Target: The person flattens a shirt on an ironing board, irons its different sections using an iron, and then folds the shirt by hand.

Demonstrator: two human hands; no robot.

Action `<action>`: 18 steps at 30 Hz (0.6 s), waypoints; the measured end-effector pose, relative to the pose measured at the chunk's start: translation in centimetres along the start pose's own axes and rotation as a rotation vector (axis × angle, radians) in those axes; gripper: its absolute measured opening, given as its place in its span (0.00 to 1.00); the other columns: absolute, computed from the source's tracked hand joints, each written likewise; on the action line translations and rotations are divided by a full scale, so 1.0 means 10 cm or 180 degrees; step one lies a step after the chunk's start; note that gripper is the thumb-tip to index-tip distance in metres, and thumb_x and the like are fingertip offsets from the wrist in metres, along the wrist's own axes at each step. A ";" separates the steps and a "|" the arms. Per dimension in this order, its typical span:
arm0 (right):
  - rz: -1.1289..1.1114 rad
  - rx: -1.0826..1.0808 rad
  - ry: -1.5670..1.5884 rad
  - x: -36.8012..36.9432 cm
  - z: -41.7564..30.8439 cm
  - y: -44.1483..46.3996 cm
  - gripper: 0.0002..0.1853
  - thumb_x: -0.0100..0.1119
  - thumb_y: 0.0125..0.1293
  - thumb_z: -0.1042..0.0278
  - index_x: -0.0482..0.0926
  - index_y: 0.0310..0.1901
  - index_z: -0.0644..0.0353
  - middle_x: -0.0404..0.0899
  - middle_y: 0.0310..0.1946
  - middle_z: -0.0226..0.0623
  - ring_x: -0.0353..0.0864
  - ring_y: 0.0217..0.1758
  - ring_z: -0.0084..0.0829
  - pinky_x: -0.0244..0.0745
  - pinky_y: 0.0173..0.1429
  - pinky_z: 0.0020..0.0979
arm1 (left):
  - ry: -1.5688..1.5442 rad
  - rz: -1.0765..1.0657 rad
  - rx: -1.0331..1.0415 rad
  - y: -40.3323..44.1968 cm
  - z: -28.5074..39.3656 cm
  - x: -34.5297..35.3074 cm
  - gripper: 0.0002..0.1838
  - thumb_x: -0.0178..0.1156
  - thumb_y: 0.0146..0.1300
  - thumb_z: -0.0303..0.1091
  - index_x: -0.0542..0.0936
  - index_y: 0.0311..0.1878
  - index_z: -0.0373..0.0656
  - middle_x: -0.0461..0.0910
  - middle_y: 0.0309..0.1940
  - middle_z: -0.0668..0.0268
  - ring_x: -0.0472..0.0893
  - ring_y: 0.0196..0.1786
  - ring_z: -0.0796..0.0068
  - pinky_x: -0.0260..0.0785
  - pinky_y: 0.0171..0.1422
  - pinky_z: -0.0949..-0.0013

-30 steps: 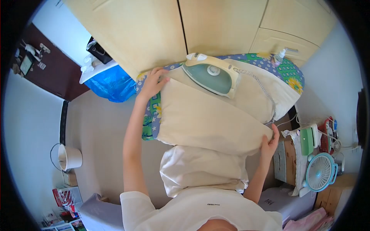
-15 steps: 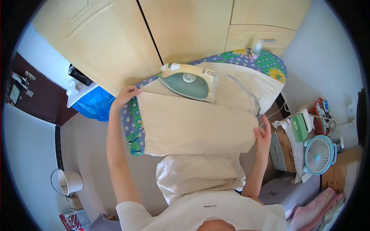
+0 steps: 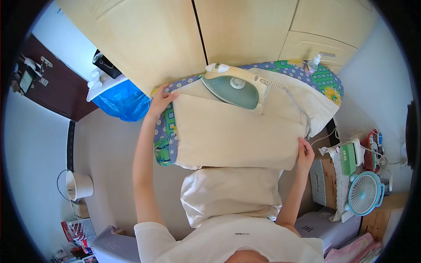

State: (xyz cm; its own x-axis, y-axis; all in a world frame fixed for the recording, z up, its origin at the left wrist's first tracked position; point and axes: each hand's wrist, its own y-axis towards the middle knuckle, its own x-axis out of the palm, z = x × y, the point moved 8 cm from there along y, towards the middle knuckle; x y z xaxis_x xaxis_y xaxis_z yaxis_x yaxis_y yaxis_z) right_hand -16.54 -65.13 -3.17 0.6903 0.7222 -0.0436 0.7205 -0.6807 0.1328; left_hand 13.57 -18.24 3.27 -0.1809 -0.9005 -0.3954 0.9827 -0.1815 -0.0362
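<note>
Cream fabric (image 3: 237, 136) lies folded over a patterned ironing board (image 3: 163, 151), its near edge hanging at the front. My left hand (image 3: 162, 100) pinches the fabric's upper left corner, thumb and fingers together. At the right edge of the cloth, my right hand (image 3: 305, 151) has its fingertips closed on the border. A green and cream iron (image 3: 237, 87) rests on the fabric near the back, its cord running right and down towards my right hand. Behind it on the right, a clear spray bottle (image 3: 313, 65) stands on the board.
Pale cabinets (image 3: 245, 30) rise behind the board. At the right are a blue fan (image 3: 365, 193), a green clock (image 3: 347, 158) and a red basket (image 3: 370, 151). To the left are a blue bag (image 3: 123, 100) and a white bucket (image 3: 80, 185).
The view has swung left and back. The upper cloth layer's right part has been straightened, its lower edge now more level. My right hand has closed its fingers on the right edge.
</note>
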 end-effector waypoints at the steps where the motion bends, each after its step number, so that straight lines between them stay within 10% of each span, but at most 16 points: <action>1: -0.0022 0.0007 -0.0016 0.02 -0.03 0.01 0.10 0.54 0.64 0.71 0.78 0.44 0.66 0.79 0.40 0.33 0.76 0.40 0.19 0.69 0.46 0.20 | -0.0012 0.0010 -0.0023 -0.04 -0.09 0.04 0.36 0.64 0.55 0.38 0.59 0.64 0.38 0.77 0.28 0.69 0.73 0.30 0.82 0.65 0.34 0.78; 5: -0.0307 0.0283 -0.0158 0.13 -0.14 0.00 0.12 0.55 0.63 0.72 0.77 0.47 0.64 0.79 0.44 0.34 0.76 0.42 0.19 0.69 0.47 0.20 | 0.0088 0.0397 0.0255 -0.35 -0.24 0.21 0.33 0.57 0.60 0.36 0.56 0.65 0.37 0.77 0.30 0.65 0.75 0.36 0.79 0.63 0.42 0.75; 7: -0.0438 0.0445 -0.0279 0.22 -0.13 -0.04 0.13 0.55 0.63 0.72 0.77 0.48 0.63 0.78 0.45 0.34 0.75 0.43 0.19 0.68 0.48 0.20 | 0.1911 0.1213 0.1006 -0.55 0.00 0.23 0.30 0.53 0.61 0.36 0.57 0.65 0.38 0.78 0.31 0.62 0.76 0.37 0.70 0.59 0.49 0.67; 15: -0.0258 -0.0548 -0.1142 0.27 -0.35 -0.01 0.14 0.53 0.61 0.79 0.76 0.49 0.64 0.71 0.34 0.30 0.70 0.40 0.20 0.63 0.46 0.17 | 0.2177 0.0823 0.0516 -0.56 0.19 0.22 0.25 0.51 0.61 0.33 0.62 0.62 0.42 0.73 0.45 0.55 0.71 0.50 0.60 0.57 0.52 0.59; 18: -0.0293 -0.0558 -0.0648 0.35 -0.40 0.01 0.15 0.53 0.60 0.80 0.77 0.49 0.63 0.70 0.34 0.30 0.69 0.40 0.21 0.62 0.46 0.18 | 0.2427 0.1328 0.1417 -0.84 0.55 0.23 0.26 0.52 0.60 0.33 0.63 0.63 0.42 0.69 0.53 0.55 0.65 0.59 0.56 0.56 0.58 0.55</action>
State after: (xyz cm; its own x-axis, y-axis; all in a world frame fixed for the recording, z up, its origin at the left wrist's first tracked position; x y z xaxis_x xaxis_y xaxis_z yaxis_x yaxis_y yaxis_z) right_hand -14.36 -62.18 0.69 0.6344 0.7283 -0.2590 0.7705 -0.5689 0.2874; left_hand 4.69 -20.96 7.68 0.4059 -0.4574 -0.7912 0.8291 -0.1799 0.5294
